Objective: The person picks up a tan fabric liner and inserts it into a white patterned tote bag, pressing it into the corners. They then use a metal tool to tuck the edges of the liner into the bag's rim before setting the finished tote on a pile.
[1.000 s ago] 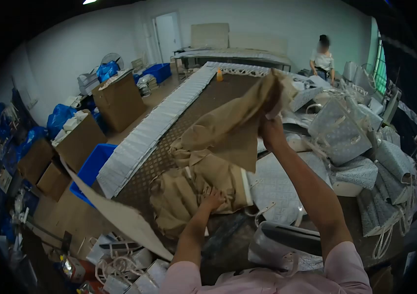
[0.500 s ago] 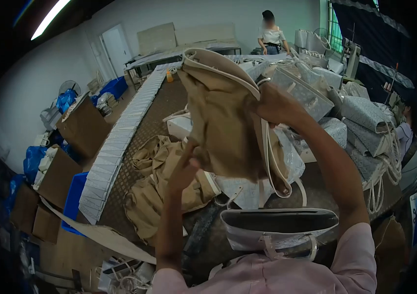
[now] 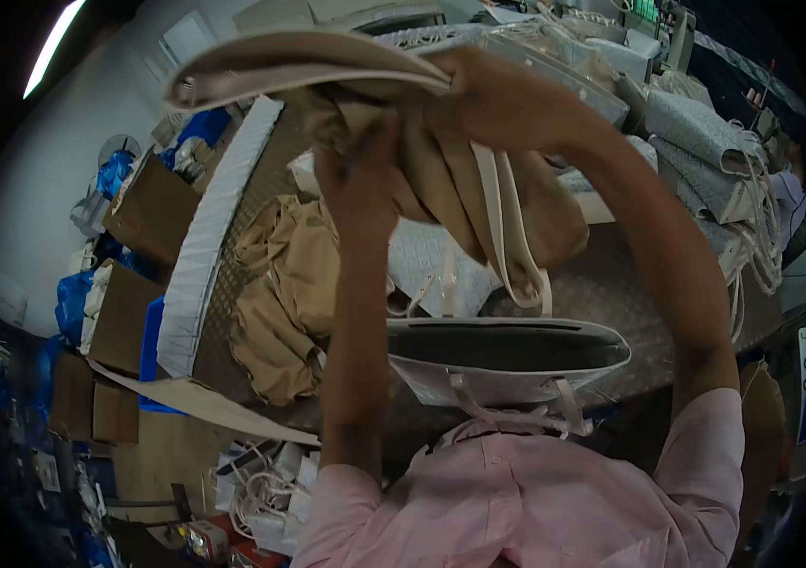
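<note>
A bag with brown cloth lining on the outside [image 3: 450,180] and pale rims hangs in the air before me. My right hand [image 3: 497,99] grips it at the pale rim, near the upper right. My left hand [image 3: 365,180] is at the bunched brown cloth, its blurred fingers closed on the folds and partly hidden. Below, close to my body, a white handbag [image 3: 507,374] stands with its mouth open and its handles toward me. A heap of brown cloth [image 3: 284,303] lies on the table, left of my left forearm.
White patterned pieces [image 3: 218,237] line the table's left edge. Several silvery bags [image 3: 691,133] are piled at the right, cords hanging down. Cardboard boxes [image 3: 147,213] and a blue crate [image 3: 152,350] stand on the left. More white bags [image 3: 265,492] lie low beside me.
The bag has been lifted and tilted, its pale rim swinging to the left. My left hand has moved up from beside the bag into its cloth. The view has tipped downward.
</note>
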`<control>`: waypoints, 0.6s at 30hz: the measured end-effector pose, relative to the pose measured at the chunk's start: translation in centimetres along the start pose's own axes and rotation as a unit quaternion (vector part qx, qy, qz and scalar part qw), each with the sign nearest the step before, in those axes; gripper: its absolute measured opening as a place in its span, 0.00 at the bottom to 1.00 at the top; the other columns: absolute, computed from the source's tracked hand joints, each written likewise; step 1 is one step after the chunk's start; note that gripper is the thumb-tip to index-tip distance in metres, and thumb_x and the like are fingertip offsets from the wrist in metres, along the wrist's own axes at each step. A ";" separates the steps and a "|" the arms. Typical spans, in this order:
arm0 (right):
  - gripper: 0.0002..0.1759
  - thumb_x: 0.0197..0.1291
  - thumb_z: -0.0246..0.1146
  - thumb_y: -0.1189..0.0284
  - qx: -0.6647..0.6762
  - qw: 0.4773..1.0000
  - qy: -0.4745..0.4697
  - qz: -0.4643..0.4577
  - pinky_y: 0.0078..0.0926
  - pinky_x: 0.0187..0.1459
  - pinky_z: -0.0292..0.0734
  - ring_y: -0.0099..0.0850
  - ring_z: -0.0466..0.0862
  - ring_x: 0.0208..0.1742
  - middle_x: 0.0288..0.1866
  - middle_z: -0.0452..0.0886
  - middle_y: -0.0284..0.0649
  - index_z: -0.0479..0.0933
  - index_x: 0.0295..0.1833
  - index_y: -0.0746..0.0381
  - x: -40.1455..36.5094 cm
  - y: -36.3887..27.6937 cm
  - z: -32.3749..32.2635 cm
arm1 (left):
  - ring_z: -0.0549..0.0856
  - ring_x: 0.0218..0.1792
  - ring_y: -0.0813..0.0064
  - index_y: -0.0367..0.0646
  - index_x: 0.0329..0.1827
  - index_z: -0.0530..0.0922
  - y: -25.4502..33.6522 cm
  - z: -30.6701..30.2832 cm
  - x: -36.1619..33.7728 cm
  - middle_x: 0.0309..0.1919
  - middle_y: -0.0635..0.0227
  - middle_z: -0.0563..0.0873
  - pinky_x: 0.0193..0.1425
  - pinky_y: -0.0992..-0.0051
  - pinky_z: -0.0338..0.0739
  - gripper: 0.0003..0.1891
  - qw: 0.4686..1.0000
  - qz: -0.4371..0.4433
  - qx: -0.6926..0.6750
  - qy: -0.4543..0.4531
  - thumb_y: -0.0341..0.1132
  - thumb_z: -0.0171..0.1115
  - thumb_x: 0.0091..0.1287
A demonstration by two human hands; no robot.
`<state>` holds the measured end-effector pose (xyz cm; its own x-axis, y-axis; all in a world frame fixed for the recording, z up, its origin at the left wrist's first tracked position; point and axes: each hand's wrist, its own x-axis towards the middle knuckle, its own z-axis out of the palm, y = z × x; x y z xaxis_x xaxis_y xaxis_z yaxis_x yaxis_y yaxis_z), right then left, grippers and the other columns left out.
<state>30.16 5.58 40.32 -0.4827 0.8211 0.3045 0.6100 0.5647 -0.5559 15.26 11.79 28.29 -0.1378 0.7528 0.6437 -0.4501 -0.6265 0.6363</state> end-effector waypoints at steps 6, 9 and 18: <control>0.29 0.56 0.63 0.56 -0.137 0.984 0.108 -0.022 0.30 0.45 0.75 0.32 0.81 0.41 0.43 0.81 0.45 0.73 0.57 0.64 -1.0 5.2 2.1 | 0.83 0.45 0.73 0.37 0.52 0.76 3.5 -0.1 1.5 0.46 0.63 0.82 0.45 0.74 0.80 0.15 0.958 0.116 0.239 -0.110 0.34 0.61 0.64; 0.28 0.57 0.63 0.56 -0.073 0.993 0.076 -0.046 0.30 0.46 0.75 0.32 0.81 0.41 0.44 0.81 0.45 0.73 0.57 0.64 -2.8 7.7 1.6 | 0.83 0.45 0.73 0.36 0.52 0.75 4.4 1.0 -0.1 0.46 0.63 0.82 0.45 0.74 0.80 0.16 0.965 0.083 0.221 -0.110 0.35 0.61 0.64; 0.27 0.58 0.63 0.57 0.110 0.990 -0.014 -0.083 0.28 0.48 0.74 0.32 0.80 0.44 0.45 0.81 0.44 0.73 0.57 0.65 -5.3 13.4 1.5 | 0.82 0.45 0.74 0.35 0.54 0.74 5.3 4.4 -5.6 0.46 0.63 0.82 0.45 0.72 0.81 0.19 0.982 -0.013 0.140 -0.126 0.39 0.60 0.66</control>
<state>39.96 8.68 30.14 -0.5847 0.7135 0.3861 0.3700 0.6581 -0.6558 17.53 3.34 29.98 0.1088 0.7179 0.6876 -0.1864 -0.6647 0.7235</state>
